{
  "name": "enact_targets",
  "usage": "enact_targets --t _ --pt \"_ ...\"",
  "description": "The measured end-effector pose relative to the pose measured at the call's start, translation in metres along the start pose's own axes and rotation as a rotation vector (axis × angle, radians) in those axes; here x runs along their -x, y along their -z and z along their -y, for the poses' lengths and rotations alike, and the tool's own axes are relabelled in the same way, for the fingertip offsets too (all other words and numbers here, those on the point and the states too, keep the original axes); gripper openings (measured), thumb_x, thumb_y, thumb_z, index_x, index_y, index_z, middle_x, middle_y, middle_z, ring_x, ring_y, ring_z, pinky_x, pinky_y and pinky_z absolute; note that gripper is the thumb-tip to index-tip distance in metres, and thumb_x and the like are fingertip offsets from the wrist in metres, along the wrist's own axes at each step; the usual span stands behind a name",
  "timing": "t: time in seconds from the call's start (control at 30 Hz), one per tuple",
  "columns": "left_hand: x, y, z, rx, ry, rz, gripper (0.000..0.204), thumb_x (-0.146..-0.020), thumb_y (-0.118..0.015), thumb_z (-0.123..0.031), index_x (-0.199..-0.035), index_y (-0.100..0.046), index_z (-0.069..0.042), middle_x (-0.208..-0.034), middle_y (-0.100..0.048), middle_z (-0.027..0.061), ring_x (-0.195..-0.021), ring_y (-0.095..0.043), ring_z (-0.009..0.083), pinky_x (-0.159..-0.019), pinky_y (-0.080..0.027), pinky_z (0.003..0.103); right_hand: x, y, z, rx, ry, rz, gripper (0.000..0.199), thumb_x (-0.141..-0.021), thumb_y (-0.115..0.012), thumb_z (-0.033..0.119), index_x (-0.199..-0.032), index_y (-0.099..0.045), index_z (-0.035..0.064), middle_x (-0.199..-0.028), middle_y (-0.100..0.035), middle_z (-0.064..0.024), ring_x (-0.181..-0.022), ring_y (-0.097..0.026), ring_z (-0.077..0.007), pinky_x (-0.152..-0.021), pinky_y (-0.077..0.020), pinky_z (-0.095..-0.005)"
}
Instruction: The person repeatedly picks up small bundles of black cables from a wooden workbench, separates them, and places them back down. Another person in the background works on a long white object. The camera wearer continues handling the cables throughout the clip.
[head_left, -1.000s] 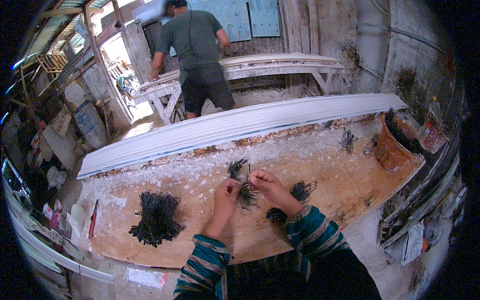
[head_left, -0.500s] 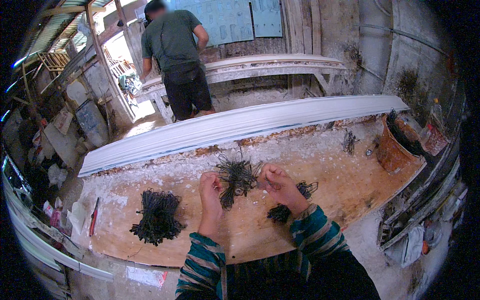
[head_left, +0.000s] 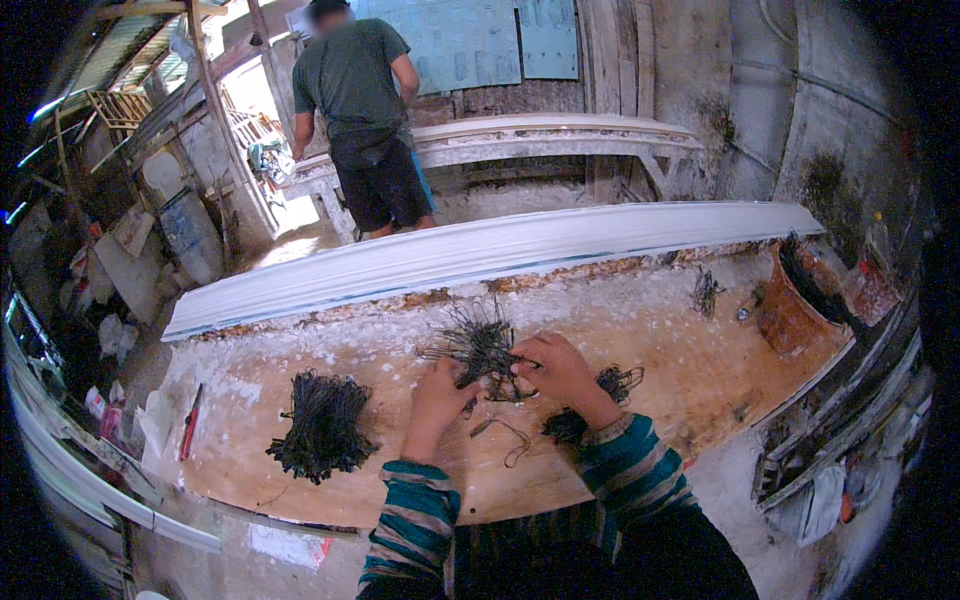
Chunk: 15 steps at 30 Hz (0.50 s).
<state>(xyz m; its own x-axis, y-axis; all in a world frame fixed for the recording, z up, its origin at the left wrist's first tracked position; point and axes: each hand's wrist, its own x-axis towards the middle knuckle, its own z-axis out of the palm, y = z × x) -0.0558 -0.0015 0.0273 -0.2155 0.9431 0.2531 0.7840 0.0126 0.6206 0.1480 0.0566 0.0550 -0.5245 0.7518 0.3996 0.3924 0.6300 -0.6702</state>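
A tangled pile of thin black wire loops [head_left: 480, 335] lies in the middle of the wooden board. At its near left edge my left hand [head_left: 438, 398] is closed, fingertips pinching dark loops. My right hand [head_left: 562, 372] pinches loops on the pile's right side. One loose loop [head_left: 515, 445] rests on the wood just in front of the pile. Left of my left hand stands a thick, neat bundle of black wire loops [head_left: 322, 425]. A smaller black bundle [head_left: 568, 427] sits partly hidden behind my right wrist.
The wooden board [head_left: 250, 480] has white crusts, and a long white moulding [head_left: 500, 245] runs along its far side. An orange-brown bucket [head_left: 790, 310] of black strands stands at right, near a small black clump [head_left: 705, 293]. A red cutter [head_left: 190, 425] lies at left. Another person [head_left: 355, 100] stands beyond.
Both hands, which were apart on either side of the pile, have come in onto it and grip loops. A loose loop now lies in front of the pile.
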Motion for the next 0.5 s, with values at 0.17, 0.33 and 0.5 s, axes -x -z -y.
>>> enact_targets --t 0.17,0.33,0.5 --pt "0.000 -0.001 0.000 0.123 0.006 0.089 0.032 -0.070 -0.068 -0.018 -0.094 -0.056 -0.001 -0.091 -0.060 0.0155 -0.086 -0.058 0.0290 -0.076 -0.045 0.036 0.008 -0.032 -0.007 0.433 0.252 -0.081 0.038 -0.072 -0.065 0.038 -0.101 -0.060 0.0140 -0.111 -0.051 -0.0132 -0.105 -0.047 -0.0344 -0.087 -0.0358 -0.0470" --pt "-0.003 0.013 0.008 0.089 0.009 -0.098 0.025 -0.070 -0.064 -0.009 -0.094 -0.056 -0.004 -0.090 -0.058 0.0145 -0.086 -0.056 0.0298 -0.075 -0.045 0.037 0.003 -0.018 -0.003 0.325 -0.035 0.149 0.038 -0.072 -0.065 0.033 -0.105 -0.058 0.0131 -0.106 -0.054 -0.0108 -0.099 -0.051 -0.0310 -0.087 -0.0361 -0.0450" --pt "-0.005 0.040 0.001 0.080 0.067 -0.431 0.023 -0.070 -0.061 -0.002 -0.092 -0.056 -0.005 -0.088 -0.053 0.0145 -0.082 -0.054 0.0311 -0.073 -0.043 0.037 0.005 -0.010 -0.008 0.265 -0.004 0.176 0.030 -0.073 -0.064 0.033 -0.090 -0.063 0.0088 -0.091 -0.058 -0.0108 -0.083 -0.057 -0.0305 -0.074 -0.0437 -0.0404"
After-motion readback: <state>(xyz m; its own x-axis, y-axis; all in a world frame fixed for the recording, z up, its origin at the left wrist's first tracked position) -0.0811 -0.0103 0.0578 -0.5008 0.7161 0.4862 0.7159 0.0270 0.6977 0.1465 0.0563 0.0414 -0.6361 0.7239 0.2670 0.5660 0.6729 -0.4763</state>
